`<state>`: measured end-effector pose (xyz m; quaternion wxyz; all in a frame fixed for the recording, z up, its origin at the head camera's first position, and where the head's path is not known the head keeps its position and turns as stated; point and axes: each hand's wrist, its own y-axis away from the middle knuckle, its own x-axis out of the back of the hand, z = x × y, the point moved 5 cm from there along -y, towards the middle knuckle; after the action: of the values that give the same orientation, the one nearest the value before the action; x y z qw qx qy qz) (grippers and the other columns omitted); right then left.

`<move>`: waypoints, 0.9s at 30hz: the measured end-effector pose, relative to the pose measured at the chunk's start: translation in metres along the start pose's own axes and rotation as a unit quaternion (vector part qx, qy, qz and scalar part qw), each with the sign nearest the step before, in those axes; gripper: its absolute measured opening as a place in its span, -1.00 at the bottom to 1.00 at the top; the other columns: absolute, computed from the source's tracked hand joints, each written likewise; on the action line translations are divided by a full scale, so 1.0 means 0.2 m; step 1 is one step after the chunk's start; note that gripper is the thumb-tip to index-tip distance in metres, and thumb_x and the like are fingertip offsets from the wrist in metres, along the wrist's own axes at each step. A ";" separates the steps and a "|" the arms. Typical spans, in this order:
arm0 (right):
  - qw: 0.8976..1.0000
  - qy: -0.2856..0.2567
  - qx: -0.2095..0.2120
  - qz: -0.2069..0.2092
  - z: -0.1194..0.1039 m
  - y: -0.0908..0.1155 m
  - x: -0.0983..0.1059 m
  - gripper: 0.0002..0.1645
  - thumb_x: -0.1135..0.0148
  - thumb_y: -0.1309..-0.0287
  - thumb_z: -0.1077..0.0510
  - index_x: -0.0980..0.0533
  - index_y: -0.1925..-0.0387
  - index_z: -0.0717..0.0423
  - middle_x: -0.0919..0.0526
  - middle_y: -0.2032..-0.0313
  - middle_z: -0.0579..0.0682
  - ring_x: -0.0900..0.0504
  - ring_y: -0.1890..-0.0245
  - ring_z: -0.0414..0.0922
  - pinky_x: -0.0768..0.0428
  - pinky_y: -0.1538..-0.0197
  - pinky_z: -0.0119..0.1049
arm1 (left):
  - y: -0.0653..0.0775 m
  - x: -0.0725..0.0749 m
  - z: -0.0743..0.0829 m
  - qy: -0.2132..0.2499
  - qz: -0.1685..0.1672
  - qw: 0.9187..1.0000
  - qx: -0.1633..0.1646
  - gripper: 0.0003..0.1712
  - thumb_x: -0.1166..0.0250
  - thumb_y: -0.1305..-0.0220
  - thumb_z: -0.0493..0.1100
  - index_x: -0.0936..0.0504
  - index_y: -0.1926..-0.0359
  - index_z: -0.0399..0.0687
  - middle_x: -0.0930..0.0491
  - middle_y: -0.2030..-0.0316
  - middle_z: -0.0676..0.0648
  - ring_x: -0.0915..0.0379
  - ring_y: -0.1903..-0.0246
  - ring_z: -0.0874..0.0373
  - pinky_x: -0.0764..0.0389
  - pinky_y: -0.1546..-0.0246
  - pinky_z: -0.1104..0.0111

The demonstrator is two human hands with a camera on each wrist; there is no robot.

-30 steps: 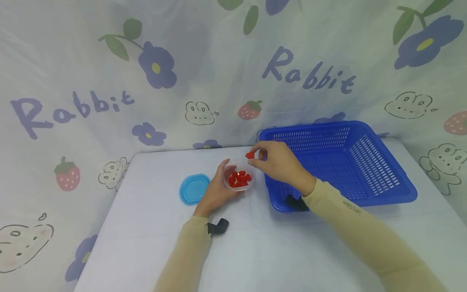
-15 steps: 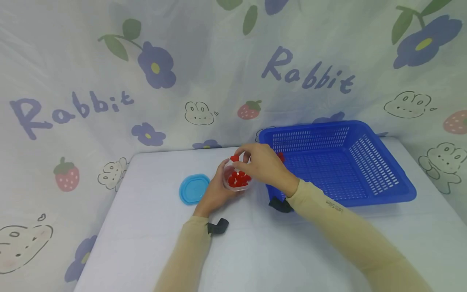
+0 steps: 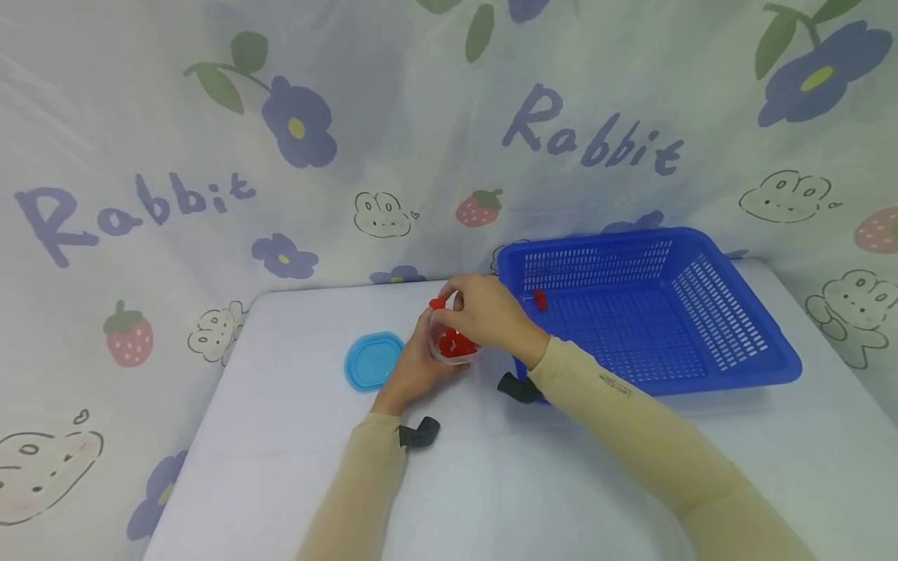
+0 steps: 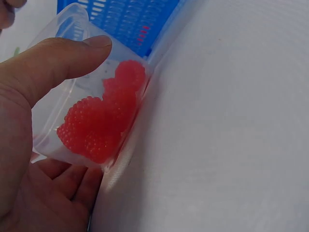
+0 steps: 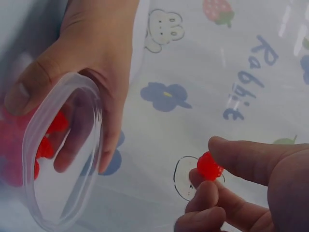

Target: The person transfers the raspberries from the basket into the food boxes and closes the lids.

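My left hand (image 3: 415, 372) grips a clear plastic container (image 4: 79, 79), thumb on one side and fingers round the other. The cup is tilted in the left wrist view, and several red raspberries (image 4: 99, 123) lie inside it. Above the cup's far rim, my right hand (image 3: 487, 312) pinches a single raspberry (image 5: 209, 166) between thumb and fingers. In the head view this hand partly covers the container's opening. A light blue lid (image 3: 375, 361) lies on the table just left of my left hand.
A blue slotted basket (image 3: 744, 312) stands at the right of the white-covered table (image 3: 281, 436). Something red, looking like raspberries (image 3: 539, 299), sits at its left inner side. A printed curtain (image 3: 393, 125) hangs close behind the table.
My right hand has moved left with the raspberry, from beside the basket to over the container. This uncovers the red pieces in the basket. My left hand stays in place with the container.
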<state>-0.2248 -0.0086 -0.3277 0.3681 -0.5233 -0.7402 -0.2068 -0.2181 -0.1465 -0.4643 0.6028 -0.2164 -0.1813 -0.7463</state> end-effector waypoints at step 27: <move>0.984 0.123 -0.092 -0.091 0.13 -0.11 -0.18 -0.64 -0.24 -0.09 -0.03 -0.58 0.11 0.05 -0.66 0.23 -0.05 -0.58 0.28 -0.13 -0.61 0.22 -0.29 | -0.02 -0.01 -0.01 0.016 -0.004 0.999 -0.035 0.19 -0.45 0.19 0.27 0.12 -0.38 0.49 -0.21 -0.28 0.10 -0.17 -0.24 0.12 -0.38 -0.13 0.07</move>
<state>-0.2483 -0.0208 -0.3705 0.3863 -0.4564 -0.7113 -0.3695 -0.2211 -0.1463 -0.4669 0.5950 -0.2250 -0.1463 -0.7576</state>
